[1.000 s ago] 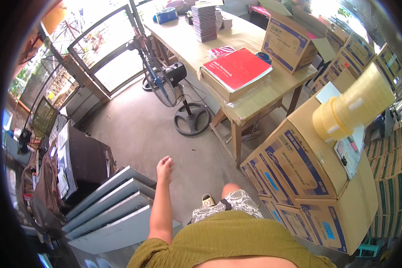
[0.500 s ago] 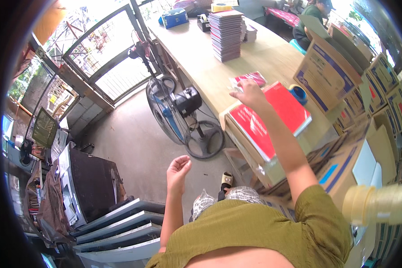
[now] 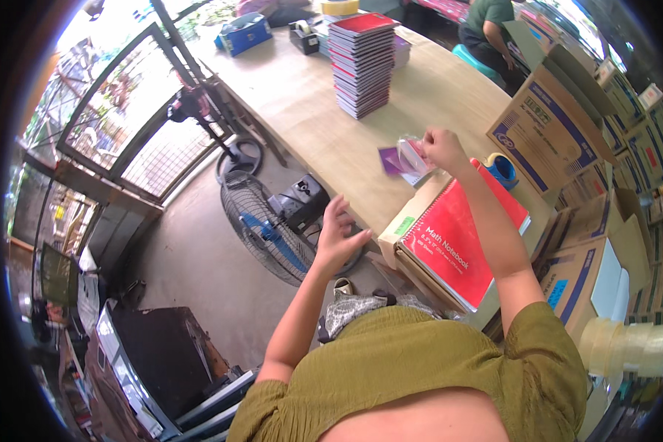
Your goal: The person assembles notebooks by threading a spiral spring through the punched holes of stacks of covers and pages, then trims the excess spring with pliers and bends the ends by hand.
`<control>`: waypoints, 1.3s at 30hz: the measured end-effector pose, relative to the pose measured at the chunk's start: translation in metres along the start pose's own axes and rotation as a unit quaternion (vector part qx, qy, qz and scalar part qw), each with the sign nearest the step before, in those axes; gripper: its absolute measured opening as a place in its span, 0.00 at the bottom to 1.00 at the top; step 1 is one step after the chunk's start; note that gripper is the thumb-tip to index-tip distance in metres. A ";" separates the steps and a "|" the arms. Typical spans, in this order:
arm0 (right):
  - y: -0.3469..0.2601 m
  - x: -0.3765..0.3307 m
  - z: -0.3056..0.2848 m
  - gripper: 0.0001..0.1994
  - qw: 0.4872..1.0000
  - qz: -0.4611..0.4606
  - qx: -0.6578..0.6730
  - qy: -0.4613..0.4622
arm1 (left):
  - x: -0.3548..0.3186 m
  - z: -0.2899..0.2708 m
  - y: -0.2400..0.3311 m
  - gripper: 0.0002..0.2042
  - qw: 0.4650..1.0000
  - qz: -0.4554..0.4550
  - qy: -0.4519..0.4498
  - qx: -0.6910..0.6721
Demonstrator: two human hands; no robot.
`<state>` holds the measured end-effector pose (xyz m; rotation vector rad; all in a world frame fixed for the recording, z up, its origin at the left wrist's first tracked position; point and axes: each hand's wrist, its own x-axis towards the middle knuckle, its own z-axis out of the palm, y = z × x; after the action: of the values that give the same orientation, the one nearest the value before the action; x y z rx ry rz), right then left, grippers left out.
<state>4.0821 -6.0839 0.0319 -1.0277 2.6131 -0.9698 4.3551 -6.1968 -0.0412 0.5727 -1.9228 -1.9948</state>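
Of the two hands, the right hand (image 3: 443, 151) has its fingers curled in and seems to pinch the right edge of a small, flat packet in clear plastic film, pink and white showing through (image 3: 412, 155); the left hand (image 3: 339, 234) is loosely spread, thumb apart, holding nothing. The packet is over the long, pale wooden table (image 3: 302, 118), toward one o'clock from the body. It should be light and bendy, its film slick and easily creased — a thumb-and-finger pinch along one edge looks the surest hold. The film looks glossy; a flat purple piece (image 3: 390, 161) shows at its eight o'clock, though whether it belongs to the packet I cannot tell. At five o'clock from it lies a red-covered, spiral-bound notebook (image 3: 449, 239); at three, a blue roll of tape (image 3: 504, 169); at eleven — farther up the table — a tall stack of red-topped notebooks (image 3: 361, 70).
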 end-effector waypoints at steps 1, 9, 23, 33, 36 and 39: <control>-0.005 -0.001 -0.016 0.07 0.998 0.018 0.066 -0.016 | 0.024 0.011 0.005 0.52 0.999 0.033 -0.006 0.042; 0.025 -0.024 -0.004 0.06 0.899 0.087 0.406 -0.139 | 0.124 0.063 -0.011 0.59 0.958 0.177 -0.091 0.205; -0.011 -0.053 -0.003 0.08 0.989 -0.144 0.025 -0.013 | 0.101 0.082 -0.041 0.53 0.948 0.245 0.100 0.174; -0.041 -0.057 0.003 0.13 0.992 -0.005 0.070 -0.106 | 0.073 0.061 -0.015 0.46 0.989 0.070 0.031 -0.129; -0.048 -0.066 0.011 0.15 0.994 -0.030 0.064 -0.081 | 0.059 0.059 0.031 0.41 0.969 -0.041 0.076 -0.231; -0.051 -0.066 0.019 0.17 0.993 -0.026 0.067 -0.089 | 0.053 0.060 0.043 0.37 0.974 -0.077 0.089 -0.192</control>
<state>4.1664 -6.0776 0.0442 -1.0985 2.3553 -0.9987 4.2772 -6.1725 -0.0013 0.7809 -1.3753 -2.2471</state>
